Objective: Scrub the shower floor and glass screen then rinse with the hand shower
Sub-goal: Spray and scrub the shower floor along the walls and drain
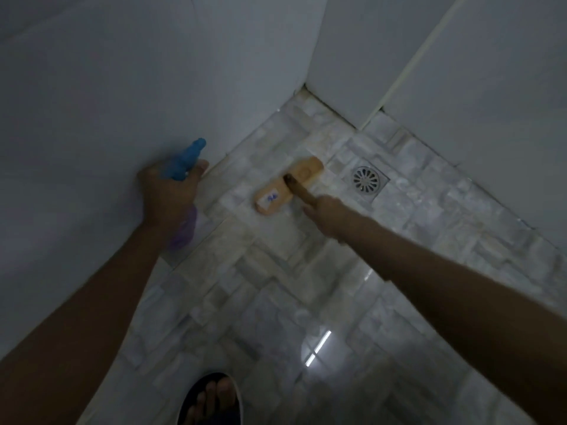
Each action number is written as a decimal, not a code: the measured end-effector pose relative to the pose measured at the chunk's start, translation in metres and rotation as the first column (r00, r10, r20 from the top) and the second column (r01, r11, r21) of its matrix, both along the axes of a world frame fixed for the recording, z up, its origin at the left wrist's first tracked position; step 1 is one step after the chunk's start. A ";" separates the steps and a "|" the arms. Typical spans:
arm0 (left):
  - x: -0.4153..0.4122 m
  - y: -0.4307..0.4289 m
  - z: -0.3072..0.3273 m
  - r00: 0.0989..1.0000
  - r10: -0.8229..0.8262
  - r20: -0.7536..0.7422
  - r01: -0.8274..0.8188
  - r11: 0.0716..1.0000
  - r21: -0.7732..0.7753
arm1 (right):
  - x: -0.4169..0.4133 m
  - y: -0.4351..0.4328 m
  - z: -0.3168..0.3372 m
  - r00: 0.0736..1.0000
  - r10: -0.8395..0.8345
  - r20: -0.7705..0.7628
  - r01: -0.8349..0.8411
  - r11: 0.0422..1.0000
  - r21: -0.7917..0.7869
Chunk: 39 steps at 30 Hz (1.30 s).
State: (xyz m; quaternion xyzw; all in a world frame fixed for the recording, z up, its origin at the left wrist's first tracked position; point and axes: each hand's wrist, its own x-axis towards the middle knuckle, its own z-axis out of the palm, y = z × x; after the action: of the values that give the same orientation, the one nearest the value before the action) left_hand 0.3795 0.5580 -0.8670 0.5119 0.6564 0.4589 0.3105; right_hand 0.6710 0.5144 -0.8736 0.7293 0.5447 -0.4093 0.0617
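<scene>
A wooden scrub brush (288, 187) with a tan head lies flat on the pale stone-tiled shower floor (306, 286), near the far corner. My right hand (329, 217) grips its wooden handle just behind the head. My left hand (170, 194) holds a spray bottle (187, 161) with a blue trigger head and purple liquid, close to the left wall. The brush head is blurred. No glass screen or hand shower is in view.
A round metal drain (366, 180) sits in the floor just right of the brush. White tiled walls (122, 87) close the corner on the left and at the back right. My foot in a dark sandal (211, 400) stands at the bottom edge.
</scene>
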 end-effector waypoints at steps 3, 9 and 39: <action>-0.015 -0.021 0.004 0.997 -0.048 -0.058 0.049 0.999 0.017 | 0.021 -0.072 0.008 1.000 -0.003 0.030 0.005 0.997 -0.072; -0.012 -0.089 0.007 0.897 -0.356 -0.263 0.386 0.920 0.072 | 0.023 -0.110 0.027 0.992 -0.116 0.058 0.124 0.976 -0.181; -0.082 -0.176 0.005 0.956 -0.191 -0.223 0.177 0.981 -0.081 | -0.131 -0.065 0.027 0.975 0.155 -0.156 -0.162 0.986 -0.035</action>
State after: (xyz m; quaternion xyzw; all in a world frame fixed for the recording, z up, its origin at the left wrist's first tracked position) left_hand 0.2979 0.3823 -0.8620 0.6109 0.6507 0.3460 0.2893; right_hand 0.5397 0.4499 -0.8463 0.6483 0.5944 -0.4707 0.0694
